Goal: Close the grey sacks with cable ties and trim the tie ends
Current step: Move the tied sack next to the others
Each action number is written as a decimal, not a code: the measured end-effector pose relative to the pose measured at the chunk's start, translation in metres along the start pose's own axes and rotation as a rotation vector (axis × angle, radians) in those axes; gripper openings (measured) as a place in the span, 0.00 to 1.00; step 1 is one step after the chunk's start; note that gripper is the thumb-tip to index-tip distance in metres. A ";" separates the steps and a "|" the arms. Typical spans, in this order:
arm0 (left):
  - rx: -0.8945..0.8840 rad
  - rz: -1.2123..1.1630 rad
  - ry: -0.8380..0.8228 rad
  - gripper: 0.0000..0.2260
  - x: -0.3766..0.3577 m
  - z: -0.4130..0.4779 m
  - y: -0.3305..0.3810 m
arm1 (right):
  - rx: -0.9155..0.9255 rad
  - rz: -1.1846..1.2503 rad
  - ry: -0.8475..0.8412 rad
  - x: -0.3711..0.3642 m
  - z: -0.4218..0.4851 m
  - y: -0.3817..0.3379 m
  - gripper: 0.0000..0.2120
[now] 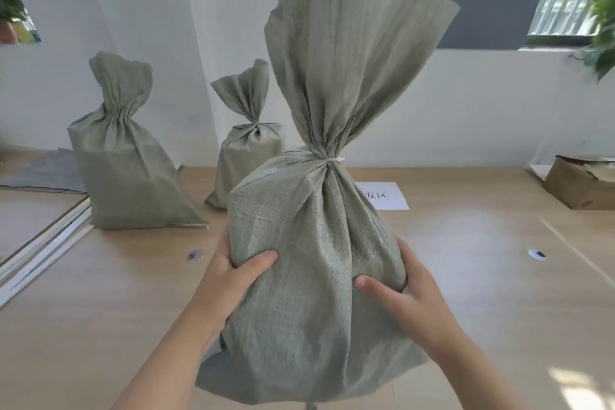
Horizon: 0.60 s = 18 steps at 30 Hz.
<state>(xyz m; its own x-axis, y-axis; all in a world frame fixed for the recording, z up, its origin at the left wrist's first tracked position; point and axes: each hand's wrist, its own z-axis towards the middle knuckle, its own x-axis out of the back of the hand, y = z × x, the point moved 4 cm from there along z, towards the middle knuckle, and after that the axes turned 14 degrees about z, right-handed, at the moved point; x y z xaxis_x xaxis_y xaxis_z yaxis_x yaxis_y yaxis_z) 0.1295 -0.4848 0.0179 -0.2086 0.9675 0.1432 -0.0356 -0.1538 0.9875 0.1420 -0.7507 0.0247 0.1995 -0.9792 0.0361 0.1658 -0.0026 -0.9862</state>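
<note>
A grey woven sack (312,243) stands upright in front of me, held between both hands. Its neck is cinched by a white cable tie (334,160), with only a short stub showing at the right. My left hand (233,276) grips the sack's left side and my right hand (399,293) grips its right side, thumbs pressed into the fabric. Two more grey sacks stand at the back: one at the left (123,160) and one in the middle (248,150), both with gathered necks.
A white paper label (386,198) lies on the wooden table (482,276) behind the held sack. A brown cardboard box (582,185) sits at the far right edge. Flat grey sacks (46,173) lie at the far left. Two cable grommets (536,255) are set in the tabletop.
</note>
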 end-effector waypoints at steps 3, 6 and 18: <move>-0.048 0.010 -0.035 0.26 -0.030 0.027 0.015 | 0.019 -0.027 0.059 0.028 0.014 -0.010 0.26; -0.073 0.011 -0.096 0.25 -0.060 0.056 0.029 | 0.030 -0.049 0.121 0.056 0.030 -0.020 0.25; -0.117 0.036 -0.141 0.21 -0.186 0.201 0.063 | 0.089 -0.144 0.139 0.188 0.169 -0.026 0.26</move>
<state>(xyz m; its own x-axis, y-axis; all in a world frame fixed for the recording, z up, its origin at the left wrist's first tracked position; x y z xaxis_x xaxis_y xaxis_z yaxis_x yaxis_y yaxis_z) 0.3627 -0.6339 0.0669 -0.0734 0.9782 0.1944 -0.1460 -0.2034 0.9682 0.3381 -0.9008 0.0840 0.0339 -0.9886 0.1465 0.2685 -0.1322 -0.9542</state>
